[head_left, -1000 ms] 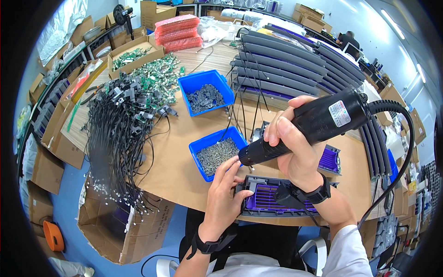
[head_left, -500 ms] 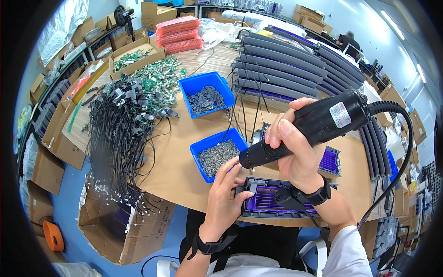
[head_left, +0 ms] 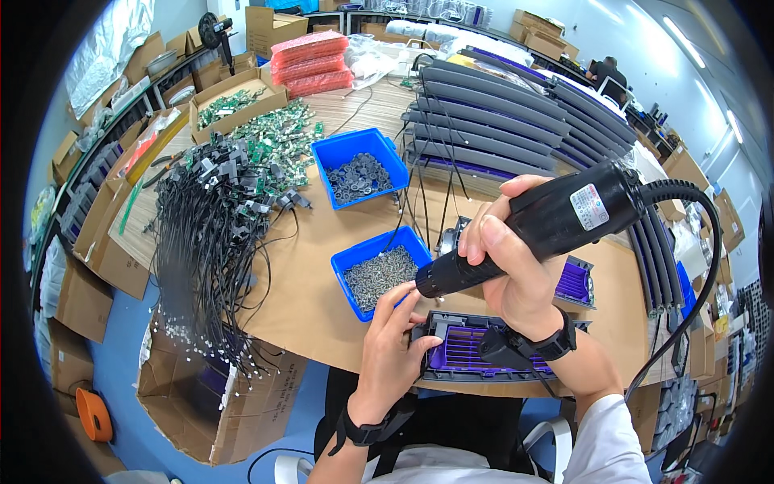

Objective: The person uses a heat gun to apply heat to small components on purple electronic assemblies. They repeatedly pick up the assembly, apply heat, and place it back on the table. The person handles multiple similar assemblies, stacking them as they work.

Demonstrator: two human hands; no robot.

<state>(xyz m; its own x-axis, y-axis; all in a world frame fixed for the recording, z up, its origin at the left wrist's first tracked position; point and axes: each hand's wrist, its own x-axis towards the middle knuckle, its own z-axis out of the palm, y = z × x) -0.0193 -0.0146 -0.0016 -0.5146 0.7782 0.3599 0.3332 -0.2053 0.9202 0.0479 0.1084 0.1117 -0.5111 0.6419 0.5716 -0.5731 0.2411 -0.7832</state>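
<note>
A black corded electric screwdriver (head_left: 556, 222) is wrapped in the fingers of my right hand (head_left: 516, 274); it slants down to the left. Its nose meets the index fingertip of my left hand (head_left: 391, 347), so the bit is hidden. Under both hands lies a black grille panel with purple slats (head_left: 468, 345). My left thumb rests over the panel's left end, and the other fingers bend round that corner. Whether a screw sits between the left fingertips cannot be made out. Just left of the nose stands a blue bin of small screws (head_left: 379, 278).
Behind it, another blue bin (head_left: 359, 165) holds grey round parts. Black cables (head_left: 218, 234) and green circuit boards (head_left: 278, 133) pile up on the left. Long grey panels (head_left: 492, 113) are stacked at the back. A purple-slatted piece (head_left: 575, 282) lies right; the tool's cord (head_left: 709, 266) loops there.
The screwdriver and my right hand have shifted very slightly left and down. My left hand keeps its place at the nose and the panel.
</note>
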